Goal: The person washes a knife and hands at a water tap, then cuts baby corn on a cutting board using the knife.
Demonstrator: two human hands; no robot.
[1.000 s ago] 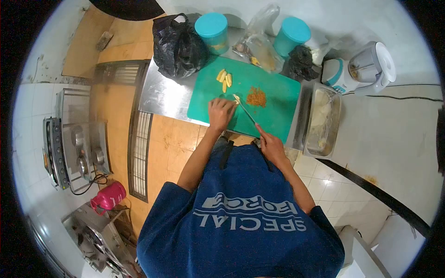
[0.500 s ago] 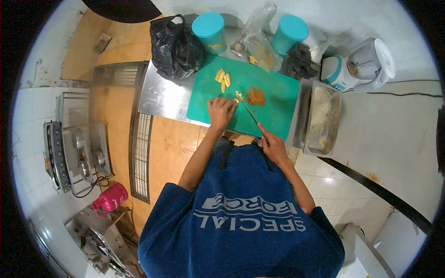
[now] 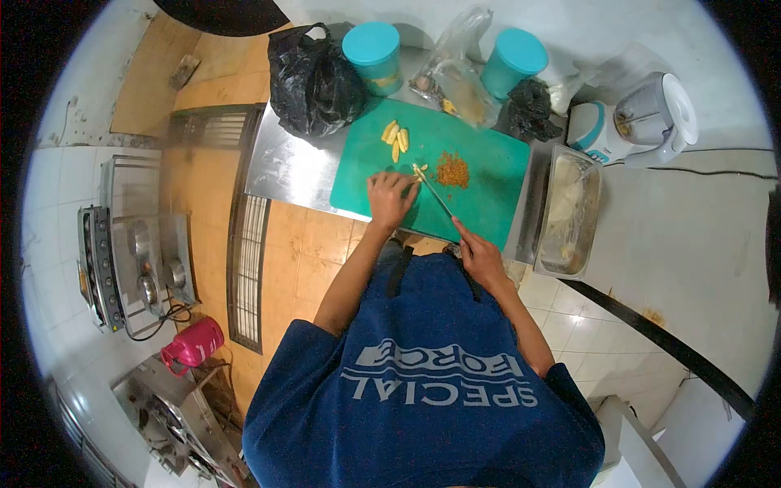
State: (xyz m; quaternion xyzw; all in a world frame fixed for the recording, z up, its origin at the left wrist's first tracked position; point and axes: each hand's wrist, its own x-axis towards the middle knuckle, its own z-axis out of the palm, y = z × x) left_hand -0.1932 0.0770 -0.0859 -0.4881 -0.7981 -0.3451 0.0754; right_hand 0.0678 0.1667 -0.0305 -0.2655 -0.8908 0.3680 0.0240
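My right hand (image 3: 482, 259) is closed around the handle of a knife (image 3: 438, 198), whose blade points up and left across the green cutting board (image 3: 488, 213). Cut pale yellow pieces (image 3: 420, 172) lie at the blade's tip. Beside them, my left hand (image 3: 390, 199) rests on the board with fingers bent, the fingertips close to the blade and at a pale yellow piece partly hidden by them. Several peeled, finger-shaped yellow pieces (image 3: 396, 140) lie farther up the board. Right of the blade is a pile of finely chopped orange bits (image 3: 453, 170).
Behind the board stand a black plastic bag (image 3: 313, 85), two turquoise-lidded tubs (image 3: 371, 44) (image 3: 521, 52), a clear bag (image 3: 468, 93) and a small black bag (image 3: 533, 114). A blender (image 3: 643, 122) and a steel tray (image 3: 566, 213) are at right. A pink gas cylinder (image 3: 195, 343) is at lower left.
The view has shifted slightly, so the board and things behind it appear a little lower and to the right. Both hands keep nearly the same place, with the knife still in the right.
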